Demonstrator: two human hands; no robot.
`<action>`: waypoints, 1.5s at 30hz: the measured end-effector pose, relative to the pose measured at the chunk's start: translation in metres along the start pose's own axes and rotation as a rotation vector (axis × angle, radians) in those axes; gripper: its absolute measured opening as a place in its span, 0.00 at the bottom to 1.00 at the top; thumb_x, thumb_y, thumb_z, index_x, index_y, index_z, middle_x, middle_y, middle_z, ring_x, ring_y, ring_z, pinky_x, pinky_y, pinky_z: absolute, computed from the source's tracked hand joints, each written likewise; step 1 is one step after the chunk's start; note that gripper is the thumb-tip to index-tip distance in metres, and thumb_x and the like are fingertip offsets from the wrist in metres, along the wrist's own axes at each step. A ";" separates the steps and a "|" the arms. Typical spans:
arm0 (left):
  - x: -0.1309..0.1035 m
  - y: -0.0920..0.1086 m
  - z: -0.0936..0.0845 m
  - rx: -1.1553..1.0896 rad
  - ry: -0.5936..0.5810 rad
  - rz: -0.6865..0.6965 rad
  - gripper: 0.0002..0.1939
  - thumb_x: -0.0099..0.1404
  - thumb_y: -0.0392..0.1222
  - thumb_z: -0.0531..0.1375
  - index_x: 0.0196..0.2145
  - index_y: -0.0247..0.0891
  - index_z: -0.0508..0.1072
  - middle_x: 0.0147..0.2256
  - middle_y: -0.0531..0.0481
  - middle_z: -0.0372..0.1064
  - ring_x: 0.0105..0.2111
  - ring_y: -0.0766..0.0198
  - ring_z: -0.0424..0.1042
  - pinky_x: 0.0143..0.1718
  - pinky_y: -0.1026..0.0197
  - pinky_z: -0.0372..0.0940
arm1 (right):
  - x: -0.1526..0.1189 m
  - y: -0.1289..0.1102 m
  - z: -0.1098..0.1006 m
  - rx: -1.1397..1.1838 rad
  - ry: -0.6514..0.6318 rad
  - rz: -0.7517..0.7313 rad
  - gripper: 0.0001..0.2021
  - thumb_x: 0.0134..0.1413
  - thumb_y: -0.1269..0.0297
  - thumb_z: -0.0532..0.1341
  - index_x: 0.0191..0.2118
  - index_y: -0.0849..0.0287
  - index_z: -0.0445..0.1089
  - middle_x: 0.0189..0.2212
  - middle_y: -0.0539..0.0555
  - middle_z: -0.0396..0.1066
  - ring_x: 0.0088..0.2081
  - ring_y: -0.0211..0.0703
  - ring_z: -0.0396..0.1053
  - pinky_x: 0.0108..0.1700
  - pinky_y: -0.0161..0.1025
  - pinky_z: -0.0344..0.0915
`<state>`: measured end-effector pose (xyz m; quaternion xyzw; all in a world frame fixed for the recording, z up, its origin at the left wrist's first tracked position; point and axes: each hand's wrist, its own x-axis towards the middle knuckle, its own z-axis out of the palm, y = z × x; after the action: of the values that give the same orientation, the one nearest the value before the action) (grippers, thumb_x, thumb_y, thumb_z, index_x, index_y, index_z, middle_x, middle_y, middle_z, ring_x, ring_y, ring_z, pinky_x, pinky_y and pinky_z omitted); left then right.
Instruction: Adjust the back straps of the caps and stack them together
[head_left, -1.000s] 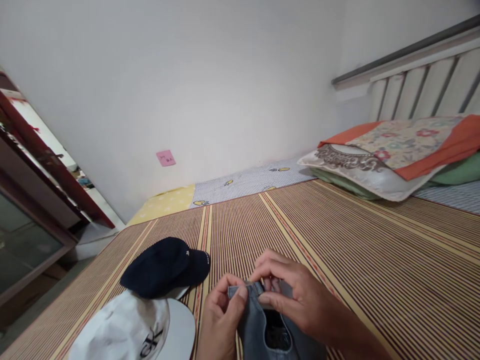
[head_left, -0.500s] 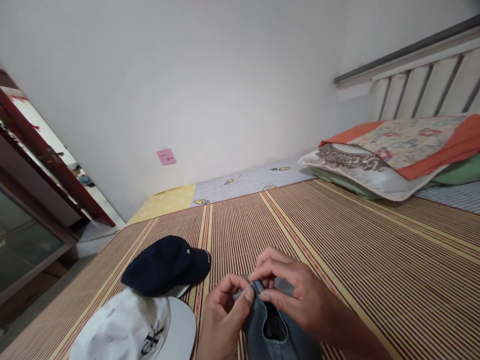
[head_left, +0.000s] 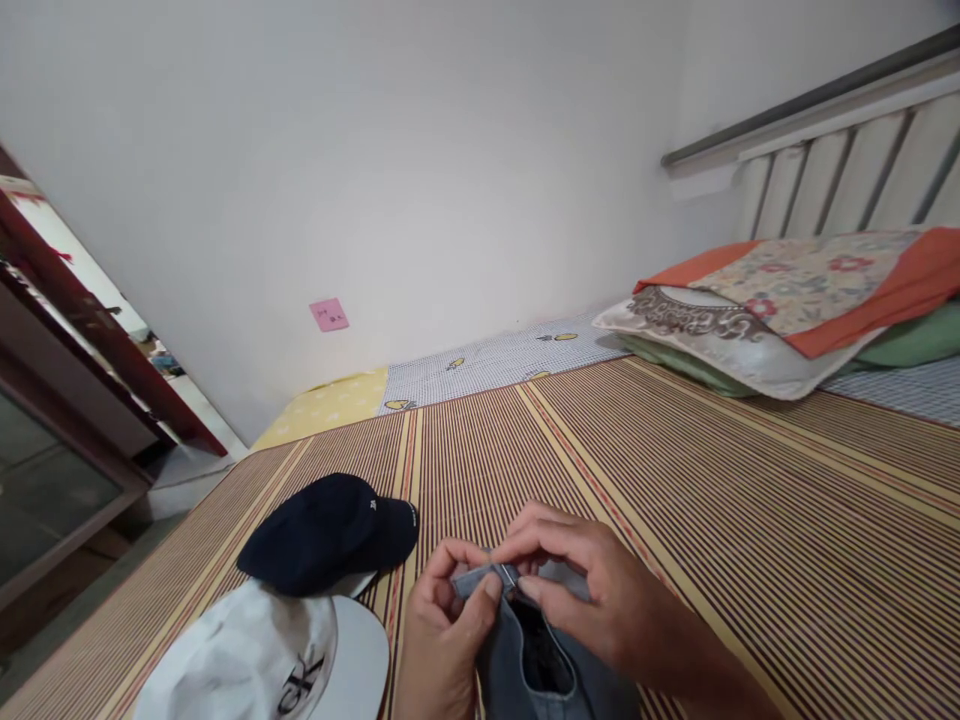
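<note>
Both my hands hold a grey-blue denim cap at the bottom middle, over a striped bamboo mat. My left hand pinches the left end of the cap's back strap. My right hand pinches the strap at its small metal buckle. The cap's dark inside faces up between my hands. To the left lie a navy cap and, nearer me, a white cap with black letters, the navy one partly resting on it.
Pillows in floral, orange and green covers are piled at the right by a slatted headboard. A white wall with a pink sticky note runs behind the bed. A dark wooden cabinet stands at left beyond the bed's edge.
My fingers have shifted slightly along the strap and the cap has tilted a little. The two other caps have not moved.
</note>
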<state>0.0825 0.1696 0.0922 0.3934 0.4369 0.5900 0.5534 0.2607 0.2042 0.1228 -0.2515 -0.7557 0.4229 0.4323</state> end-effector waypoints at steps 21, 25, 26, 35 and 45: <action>-0.007 0.004 0.020 0.578 0.178 0.327 0.05 0.56 0.39 0.67 0.32 0.41 0.79 0.29 0.52 0.77 0.31 0.59 0.74 0.34 0.62 0.66 | 0.003 0.012 0.001 -0.211 0.031 0.077 0.11 0.49 0.79 0.59 0.36 0.55 0.70 0.35 0.48 0.73 0.38 0.40 0.70 0.42 0.38 0.64; -0.005 0.005 0.019 0.678 0.179 0.385 0.04 0.56 0.38 0.66 0.32 0.43 0.79 0.30 0.53 0.77 0.32 0.59 0.75 0.36 0.62 0.66 | 0.001 0.009 0.002 -0.303 0.003 0.086 0.12 0.48 0.81 0.58 0.35 0.56 0.67 0.35 0.48 0.71 0.38 0.41 0.69 0.41 0.39 0.63; -0.005 0.004 0.018 0.714 0.158 0.395 0.04 0.57 0.38 0.66 0.33 0.43 0.79 0.30 0.53 0.77 0.32 0.59 0.75 0.37 0.62 0.66 | 0.000 0.008 0.002 -0.325 -0.004 0.092 0.12 0.48 0.81 0.57 0.35 0.56 0.66 0.35 0.48 0.71 0.38 0.41 0.69 0.41 0.39 0.63; -0.001 -0.001 0.001 0.778 0.067 0.420 0.06 0.57 0.37 0.66 0.35 0.45 0.80 0.32 0.52 0.79 0.34 0.58 0.77 0.38 0.61 0.67 | -0.001 0.007 -0.003 -0.276 -0.022 0.082 0.10 0.47 0.79 0.58 0.31 0.55 0.61 0.30 0.47 0.68 0.34 0.39 0.67 0.37 0.37 0.63; -0.004 -0.007 0.017 0.755 0.153 0.571 0.08 0.58 0.35 0.65 0.35 0.46 0.80 0.32 0.53 0.78 0.33 0.59 0.76 0.38 0.61 0.66 | -0.001 0.007 0.000 -0.119 0.054 0.254 0.11 0.47 0.79 0.58 0.33 0.55 0.65 0.28 0.46 0.69 0.31 0.37 0.69 0.33 0.35 0.64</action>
<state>0.1008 0.1668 0.0907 0.6267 0.5346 0.5457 0.1540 0.2609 0.2070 0.1168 -0.3818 -0.7296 0.4217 0.3796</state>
